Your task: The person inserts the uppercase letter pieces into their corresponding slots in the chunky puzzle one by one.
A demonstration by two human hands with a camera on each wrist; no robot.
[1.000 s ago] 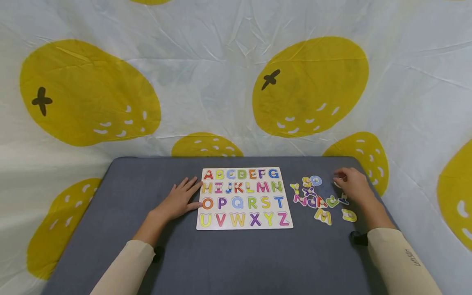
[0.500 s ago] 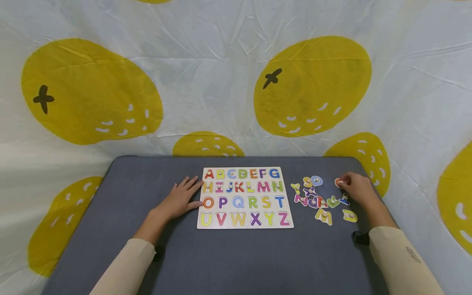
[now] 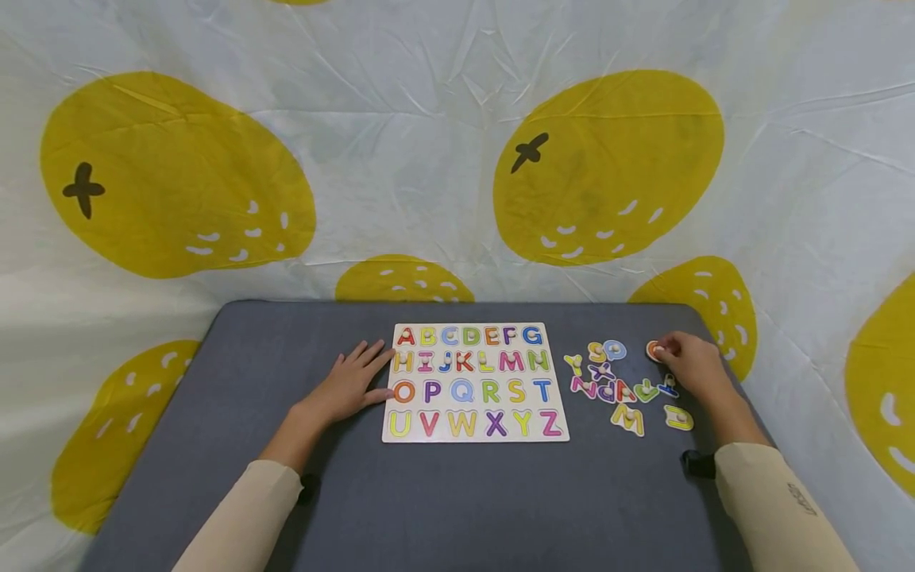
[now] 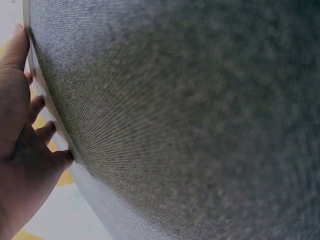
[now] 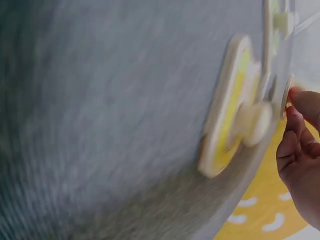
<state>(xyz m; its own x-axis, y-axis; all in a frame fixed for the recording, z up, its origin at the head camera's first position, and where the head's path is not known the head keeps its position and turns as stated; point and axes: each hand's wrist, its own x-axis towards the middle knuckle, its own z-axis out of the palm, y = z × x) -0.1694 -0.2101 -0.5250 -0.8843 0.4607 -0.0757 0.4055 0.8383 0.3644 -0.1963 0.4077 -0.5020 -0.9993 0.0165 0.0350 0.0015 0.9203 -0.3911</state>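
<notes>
Alphabet board (image 3: 468,376): top two rows held knobbed letters (image 3: 424,362).
Right hand (image 3: 692,364) pinched orange piece (image 3: 651,350); left hand (image 3: 346,389), splayed, touched board edge.

We see the orange round piece (image 3: 651,351) only in part, the right hand (image 3: 695,365) covering the rest. In the right wrist view, the yellow piece (image 5: 231,110) left of the grip blurs; the top edge cuts off a green piece (image 5: 274,42) above.
</notes>
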